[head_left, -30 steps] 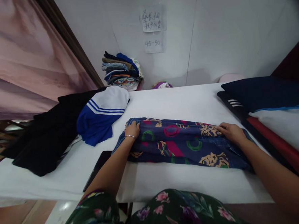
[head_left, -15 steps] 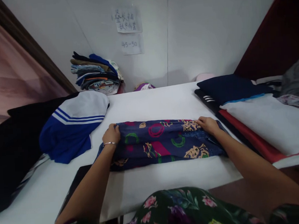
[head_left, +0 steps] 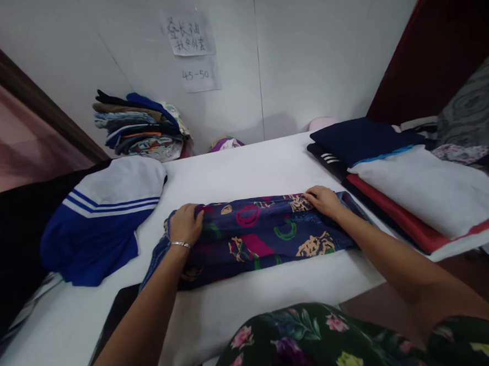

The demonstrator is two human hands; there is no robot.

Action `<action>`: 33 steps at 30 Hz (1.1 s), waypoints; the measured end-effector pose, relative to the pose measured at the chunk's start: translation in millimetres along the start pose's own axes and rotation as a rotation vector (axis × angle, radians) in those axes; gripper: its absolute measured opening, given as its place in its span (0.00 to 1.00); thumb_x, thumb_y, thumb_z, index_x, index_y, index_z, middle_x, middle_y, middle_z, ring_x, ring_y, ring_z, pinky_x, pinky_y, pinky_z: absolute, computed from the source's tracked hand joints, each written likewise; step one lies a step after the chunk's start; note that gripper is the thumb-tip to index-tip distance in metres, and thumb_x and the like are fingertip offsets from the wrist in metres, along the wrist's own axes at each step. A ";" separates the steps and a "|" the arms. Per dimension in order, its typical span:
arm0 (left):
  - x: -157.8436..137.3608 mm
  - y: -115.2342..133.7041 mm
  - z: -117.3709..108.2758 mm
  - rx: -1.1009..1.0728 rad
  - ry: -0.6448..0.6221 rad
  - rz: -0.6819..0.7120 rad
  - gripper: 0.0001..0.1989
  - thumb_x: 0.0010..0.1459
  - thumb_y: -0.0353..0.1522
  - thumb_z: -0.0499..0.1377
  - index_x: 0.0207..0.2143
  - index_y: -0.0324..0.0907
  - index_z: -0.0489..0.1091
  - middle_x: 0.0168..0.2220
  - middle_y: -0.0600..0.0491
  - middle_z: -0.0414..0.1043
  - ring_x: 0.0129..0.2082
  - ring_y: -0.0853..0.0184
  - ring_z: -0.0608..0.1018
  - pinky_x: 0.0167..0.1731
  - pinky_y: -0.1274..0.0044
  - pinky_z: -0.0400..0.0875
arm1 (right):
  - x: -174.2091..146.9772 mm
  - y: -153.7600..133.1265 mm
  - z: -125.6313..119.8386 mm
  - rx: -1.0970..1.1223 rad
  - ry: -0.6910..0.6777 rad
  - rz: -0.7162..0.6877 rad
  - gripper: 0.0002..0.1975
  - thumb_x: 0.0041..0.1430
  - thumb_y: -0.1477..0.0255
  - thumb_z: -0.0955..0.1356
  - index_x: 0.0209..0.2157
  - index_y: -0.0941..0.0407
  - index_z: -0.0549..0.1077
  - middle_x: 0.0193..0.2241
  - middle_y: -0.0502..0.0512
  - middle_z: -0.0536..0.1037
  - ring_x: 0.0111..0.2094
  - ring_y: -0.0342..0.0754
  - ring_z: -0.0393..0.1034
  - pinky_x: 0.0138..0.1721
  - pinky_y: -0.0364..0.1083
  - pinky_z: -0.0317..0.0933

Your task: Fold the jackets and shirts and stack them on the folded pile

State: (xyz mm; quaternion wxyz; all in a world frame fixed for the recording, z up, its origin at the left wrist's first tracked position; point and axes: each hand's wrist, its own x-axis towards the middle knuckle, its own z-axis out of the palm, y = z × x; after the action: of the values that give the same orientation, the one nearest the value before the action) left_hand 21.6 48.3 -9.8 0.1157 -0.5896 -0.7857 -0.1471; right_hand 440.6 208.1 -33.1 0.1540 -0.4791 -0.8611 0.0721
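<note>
A dark blue patterned garment (head_left: 258, 232), with pink rings, green arcs and tan figures, lies folded into a wide strip on the white table. Denim-like blue fabric shows at both its ends. My left hand (head_left: 186, 225), with a bracelet at the wrist, rests over the left part of the strip. Its thumb is apart from the fingers, whose tips are partly hidden at the far edge. At the far edge on the right, my right hand (head_left: 324, 200) pinches the cloth between thumb and fingers.
A blue and white striped-trim garment (head_left: 101, 219) and black clothing (head_left: 11, 236) lie to the left. On the right are folded clothes, including a white one (head_left: 427, 188) and a navy one (head_left: 362, 140). A clothes stack (head_left: 141, 126) stands by the wall (head_left: 315, 51), which bears paper notes (head_left: 192, 37).
My left hand has shifted from pinching the left end to lying over the cloth. My right hand has slid slightly left along the far edge. The view has turned a little right.
</note>
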 end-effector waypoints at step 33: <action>-32.9 157.3 16.2 -0.178 -0.155 0.805 0.12 0.59 0.26 0.53 0.43 0.41 0.71 0.40 0.47 0.71 0.39 0.61 0.69 0.38 0.67 0.61 | -13.8 -17.6 11.1 0.053 -0.027 -0.372 0.16 0.60 0.76 0.62 0.48 0.56 0.72 0.46 0.60 0.74 0.48 0.53 0.64 0.50 0.53 0.57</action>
State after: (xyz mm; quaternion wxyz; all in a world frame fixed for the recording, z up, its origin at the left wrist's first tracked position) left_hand 181.8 66.0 -21.8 0.0529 -0.8666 -0.4832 -0.1128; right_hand 429.6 187.4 -41.5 0.1658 -0.3063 -0.9347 0.0714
